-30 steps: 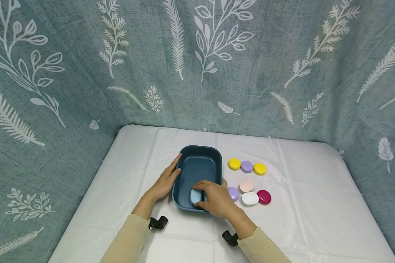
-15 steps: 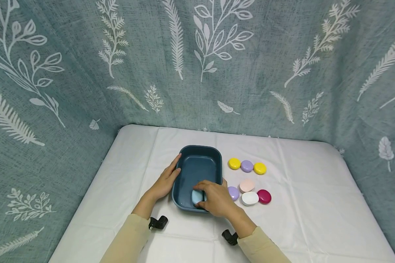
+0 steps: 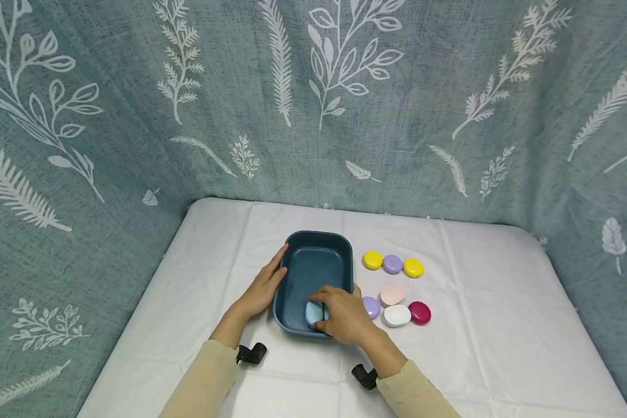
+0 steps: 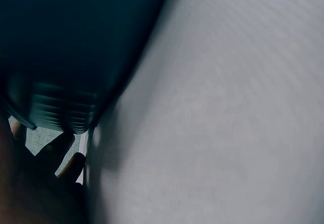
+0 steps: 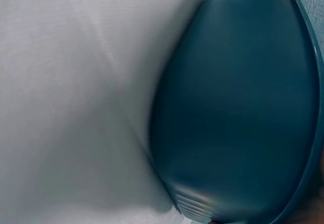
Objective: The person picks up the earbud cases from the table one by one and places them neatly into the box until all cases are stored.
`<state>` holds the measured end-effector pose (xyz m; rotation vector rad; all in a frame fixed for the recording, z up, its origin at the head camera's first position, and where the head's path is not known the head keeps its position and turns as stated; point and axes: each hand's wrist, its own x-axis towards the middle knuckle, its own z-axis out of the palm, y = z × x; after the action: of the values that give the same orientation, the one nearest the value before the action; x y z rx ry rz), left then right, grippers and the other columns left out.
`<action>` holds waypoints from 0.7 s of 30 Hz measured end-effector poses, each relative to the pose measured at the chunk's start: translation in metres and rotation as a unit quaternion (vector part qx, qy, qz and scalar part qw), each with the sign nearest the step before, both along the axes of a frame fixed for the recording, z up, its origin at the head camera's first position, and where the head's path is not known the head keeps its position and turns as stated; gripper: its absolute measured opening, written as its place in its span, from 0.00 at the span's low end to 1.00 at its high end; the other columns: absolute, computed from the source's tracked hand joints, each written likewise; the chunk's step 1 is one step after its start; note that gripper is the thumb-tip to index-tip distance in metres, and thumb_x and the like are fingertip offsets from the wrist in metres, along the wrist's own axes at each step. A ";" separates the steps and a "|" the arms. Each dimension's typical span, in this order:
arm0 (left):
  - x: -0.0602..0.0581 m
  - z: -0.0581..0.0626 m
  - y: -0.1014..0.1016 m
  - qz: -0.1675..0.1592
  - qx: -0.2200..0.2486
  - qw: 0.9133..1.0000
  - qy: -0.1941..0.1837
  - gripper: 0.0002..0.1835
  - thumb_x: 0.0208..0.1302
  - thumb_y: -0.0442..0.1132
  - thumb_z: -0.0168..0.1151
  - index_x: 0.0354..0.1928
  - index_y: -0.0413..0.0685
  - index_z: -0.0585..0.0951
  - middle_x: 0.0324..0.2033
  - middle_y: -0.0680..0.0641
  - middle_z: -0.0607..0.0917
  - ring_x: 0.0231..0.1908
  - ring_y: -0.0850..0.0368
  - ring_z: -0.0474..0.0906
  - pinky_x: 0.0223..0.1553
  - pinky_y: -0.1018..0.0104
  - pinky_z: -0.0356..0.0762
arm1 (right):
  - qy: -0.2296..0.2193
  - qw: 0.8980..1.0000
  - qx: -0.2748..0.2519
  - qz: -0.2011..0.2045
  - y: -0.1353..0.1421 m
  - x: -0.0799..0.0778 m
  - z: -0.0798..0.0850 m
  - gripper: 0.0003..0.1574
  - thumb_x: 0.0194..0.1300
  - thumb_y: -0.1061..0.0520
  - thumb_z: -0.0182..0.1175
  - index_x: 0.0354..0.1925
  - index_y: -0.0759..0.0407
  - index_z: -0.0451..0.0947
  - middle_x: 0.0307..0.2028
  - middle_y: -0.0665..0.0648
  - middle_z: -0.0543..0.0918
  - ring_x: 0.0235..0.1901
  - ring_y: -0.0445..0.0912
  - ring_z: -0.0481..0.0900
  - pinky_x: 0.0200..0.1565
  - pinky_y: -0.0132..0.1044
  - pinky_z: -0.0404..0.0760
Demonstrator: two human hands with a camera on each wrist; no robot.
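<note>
A dark teal plastic bin [image 3: 313,270] stands lengthwise in the middle of the table; its outer wall [image 5: 238,92] fills much of the right wrist view. My left hand [image 3: 261,293] rests along the bin's left side, fingers extended against the wall. Reaching over the near right rim, my right hand [image 3: 345,316] pinches a light blue rounded oval piece [image 3: 314,314] between fingers and thumb, low in the bin's near right corner. A sliver of a similar light blue surface shows beside it, mostly hidden by the hand.
Right of the bin lie yellow [image 3: 372,260], lilac [image 3: 392,265] and yellow pieces in a row. Nearer are lilac [image 3: 370,307], pale pink [image 3: 392,295], white [image 3: 397,316] and crimson [image 3: 420,313] ones. A leaf-patterned curtain [image 3: 313,162] surrounds the white-covered table [image 3: 501,302].
The light blue piece has shifted slightly to the right inside the bin, toward my right palm. Both hands and the bin have stayed almost still.
</note>
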<state>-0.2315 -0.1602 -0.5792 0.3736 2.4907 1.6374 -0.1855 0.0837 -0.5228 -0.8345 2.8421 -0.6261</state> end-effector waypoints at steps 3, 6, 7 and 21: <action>0.000 0.002 0.000 -0.001 0.000 1.000 0.000 0.30 0.85 0.52 0.39 0.82 0.77 0.48 0.83 0.57 0.50 0.83 0.47 0.45 0.81 0.38 0.44 | -0.001 1.000 -0.002 0.000 0.001 -0.001 0.001 0.33 0.56 0.46 0.80 0.60 0.50 0.85 0.59 0.50 0.85 0.63 0.51 0.80 0.68 0.75 0.59; 0.000 0.004 0.001 -0.002 0.001 1.000 0.001 0.30 0.85 0.52 0.39 0.82 0.78 0.48 0.83 0.57 0.50 0.83 0.47 0.45 0.81 0.38 0.45 | -0.002 1.000 -0.005 0.002 0.001 -0.001 0.001 0.34 0.56 0.46 0.79 0.60 0.50 0.85 0.60 0.51 0.84 0.63 0.52 0.80 0.68 0.76 0.57; 0.000 0.004 0.001 -0.003 0.001 1.000 0.001 0.30 0.85 0.52 0.39 0.82 0.77 0.48 0.83 0.57 0.50 0.83 0.47 0.45 0.81 0.38 0.45 | -0.004 1.000 -0.006 0.003 0.002 -0.001 0.002 0.34 0.56 0.46 0.79 0.60 0.50 0.85 0.60 0.52 0.84 0.64 0.53 0.79 0.68 0.76 0.57; 0.001 -0.001 0.002 -0.001 0.011 1.000 0.003 0.30 0.85 0.50 0.39 0.83 0.76 0.48 0.83 0.56 0.50 0.83 0.45 0.45 0.80 0.34 0.43 | -0.069 0.993 -0.086 0.030 0.018 -0.005 0.006 0.34 0.61 0.50 0.76 0.65 0.54 0.81 0.65 0.55 0.80 0.67 0.56 0.75 0.65 0.68 0.66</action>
<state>-0.2302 -0.1585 -0.5800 0.3843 2.4777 1.6673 -0.1903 0.1017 -0.5171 -0.8620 2.6589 -0.8935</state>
